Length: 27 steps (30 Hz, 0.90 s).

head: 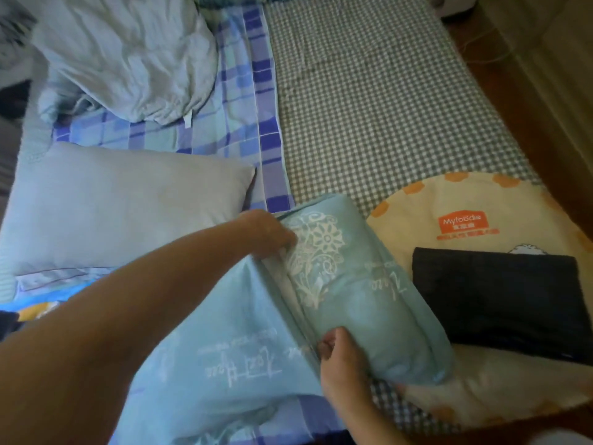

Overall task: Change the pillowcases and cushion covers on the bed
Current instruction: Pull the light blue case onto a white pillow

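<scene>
A light blue pillowcase [231, 342] with white floral print and lettering lies at the near middle of the bed, with a pillow [369, 300] partly inside it. My left hand [269, 236] grips the case's opening at the far corner of the pillow. My right hand [343, 361] holds the near end of the pillow, thumb on top, fingers curled under it. A bare grey pillow [122, 207] rests to the left. A folded dark cover [500, 303] lies on a cream cushion [465, 207] with orange dots at the right.
A crumpled pale duvet [122, 56] fills the far left. The bed has a blue plaid sheet [247, 101] and a grey gingham sheet [378, 104]. A wooden floor strip [513, 91] runs along the bed's right edge.
</scene>
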{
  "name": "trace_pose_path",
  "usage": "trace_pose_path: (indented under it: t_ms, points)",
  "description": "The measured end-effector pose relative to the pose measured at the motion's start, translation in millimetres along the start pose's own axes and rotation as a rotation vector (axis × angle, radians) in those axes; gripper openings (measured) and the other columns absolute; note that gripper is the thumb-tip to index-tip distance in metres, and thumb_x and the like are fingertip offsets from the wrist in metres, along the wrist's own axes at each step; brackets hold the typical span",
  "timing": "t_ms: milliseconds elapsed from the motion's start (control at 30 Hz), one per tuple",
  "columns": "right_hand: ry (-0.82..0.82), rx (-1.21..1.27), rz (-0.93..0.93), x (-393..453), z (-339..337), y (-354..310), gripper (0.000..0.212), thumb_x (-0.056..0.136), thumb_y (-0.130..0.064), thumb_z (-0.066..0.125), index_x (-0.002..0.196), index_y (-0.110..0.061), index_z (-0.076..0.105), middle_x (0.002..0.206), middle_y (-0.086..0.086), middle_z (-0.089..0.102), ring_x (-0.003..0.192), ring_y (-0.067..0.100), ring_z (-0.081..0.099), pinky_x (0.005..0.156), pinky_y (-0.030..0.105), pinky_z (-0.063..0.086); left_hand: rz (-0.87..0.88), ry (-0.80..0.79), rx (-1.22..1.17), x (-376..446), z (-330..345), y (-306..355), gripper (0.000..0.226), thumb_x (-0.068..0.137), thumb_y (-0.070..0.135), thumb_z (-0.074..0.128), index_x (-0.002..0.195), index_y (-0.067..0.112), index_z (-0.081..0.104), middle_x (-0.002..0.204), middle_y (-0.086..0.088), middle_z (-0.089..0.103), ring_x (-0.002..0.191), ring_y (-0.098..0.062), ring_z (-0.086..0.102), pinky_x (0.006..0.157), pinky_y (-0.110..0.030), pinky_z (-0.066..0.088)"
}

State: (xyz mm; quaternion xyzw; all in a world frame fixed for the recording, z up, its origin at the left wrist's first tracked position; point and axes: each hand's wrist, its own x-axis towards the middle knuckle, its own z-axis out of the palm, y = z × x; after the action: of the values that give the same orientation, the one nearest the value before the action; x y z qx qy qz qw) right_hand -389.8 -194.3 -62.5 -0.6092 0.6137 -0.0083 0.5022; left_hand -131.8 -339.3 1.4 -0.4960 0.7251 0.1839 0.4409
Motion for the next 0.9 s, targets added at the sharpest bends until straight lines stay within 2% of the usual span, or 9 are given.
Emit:
trace_pose_path:
  t_ms: [100, 267, 333, 433, 600, 700, 767, 833, 900]
  points:
    - [0.035, -0.227, 0.009, -9, -3, -2, 0.039, 0.083, -0.041, 0.074, 0.108, -0.018, 0.054, 0.108, 0.003, 0.059, 0.104, 0.029, 0.061, 0.083, 0.038, 0.045, 0.098, 0.012, 0.194, -1, 6, -4, 0.075, 0.086, 0.031, 0.072, 0.148, 0.029, 0.030, 0.145, -0.004, 0.044, 0.114, -0.029, 0.062, 0.089, -0.040, 0.053]
    - [0.012, -0.218, -0.090, -5, 3, 0, 0.014, 0.073, -0.010, 0.064, 0.087, -0.016, 0.065, 0.089, 0.008, 0.071, 0.088, 0.034, 0.068, 0.068, 0.036, 0.045, 0.171, 0.190, 0.220, 10, 5, -4, 0.049, 0.096, 0.023, 0.058, 0.141, 0.028, 0.041, 0.151, -0.001, 0.041, 0.103, -0.028, 0.067, 0.085, -0.044, 0.057]
    - [-0.245, -0.244, -0.129, -8, -6, -9, 0.025, 0.081, -0.021, 0.062, 0.104, -0.019, 0.070, 0.097, 0.004, 0.073, 0.093, 0.024, 0.068, 0.073, 0.029, 0.045, 0.267, 0.205, 0.239, 10, 5, -8, 0.041, 0.099, 0.023, 0.052, 0.139, 0.031, 0.048, 0.149, 0.005, 0.047, 0.114, -0.026, 0.064, 0.091, -0.040, 0.053]
    - [-0.733, -0.341, -0.131, -4, -22, -23, 0.033, 0.086, -0.014, 0.056, 0.117, -0.020, 0.068, 0.104, 0.005, 0.073, 0.090, 0.019, 0.065, 0.074, 0.023, 0.045, 0.441, 0.073, 0.352, 2, 15, -2, 0.034, 0.100, 0.024, 0.051, 0.134, 0.028, 0.057, 0.138, 0.002, 0.056, 0.123, -0.026, 0.057, 0.094, -0.039, 0.050]
    - [-0.808, -0.483, -0.060, 17, -31, -12, 0.035, 0.086, -0.016, 0.056, 0.117, -0.024, 0.070, 0.118, 0.004, 0.071, 0.103, 0.024, 0.067, 0.076, 0.023, 0.045, 0.541, -0.206, 0.385, -33, 39, 10, 0.024, 0.099, 0.022, 0.054, 0.117, 0.015, 0.068, 0.120, -0.006, 0.067, 0.113, -0.030, 0.062, 0.093, -0.037, 0.047]
    - [-0.910, -0.537, -0.080, 9, -25, -8, 0.042, 0.081, -0.010, 0.054, 0.116, -0.026, 0.070, 0.114, 0.002, 0.072, 0.095, 0.024, 0.066, 0.078, 0.029, 0.050, 0.485, -0.368, 0.425, -37, 57, 25, 0.028, 0.098, 0.018, 0.058, 0.123, 0.008, 0.067, 0.127, -0.009, 0.064, 0.118, -0.030, 0.060, 0.098, -0.036, 0.044]
    - [-0.863, -0.476, -0.077, 4, -21, -5, 0.042, 0.078, -0.007, 0.053, 0.110, -0.025, 0.073, 0.107, 0.002, 0.073, 0.085, 0.019, 0.063, 0.069, 0.025, 0.047, 0.464, -0.221, 0.311, -37, 51, 23, 0.031, 0.096, 0.016, 0.057, 0.127, 0.013, 0.065, 0.132, -0.006, 0.062, 0.122, -0.029, 0.058, 0.099, -0.037, 0.044]
    - [-0.748, -0.362, -0.082, -1, -13, -4, 0.040, 0.074, 0.000, 0.048, 0.087, -0.026, 0.075, 0.086, 0.003, 0.073, 0.077, 0.015, 0.060, 0.057, 0.021, 0.040, 0.422, 0.008, 0.153, -36, 43, 8, 0.032, 0.096, 0.019, 0.055, 0.126, 0.021, 0.065, 0.134, 0.001, 0.059, 0.124, -0.024, 0.056, 0.096, -0.033, 0.044]
    - [-0.691, -0.329, -0.155, -5, 5, -2, 0.036, 0.072, 0.000, 0.046, 0.071, -0.030, 0.067, 0.067, -0.004, 0.064, 0.077, 0.012, 0.060, 0.055, 0.021, 0.039, 0.409, 0.058, 0.085, -35, 38, -5, 0.029, 0.096, 0.021, 0.054, 0.122, 0.023, 0.067, 0.134, 0.004, 0.058, 0.122, -0.020, 0.056, 0.091, -0.029, 0.042]
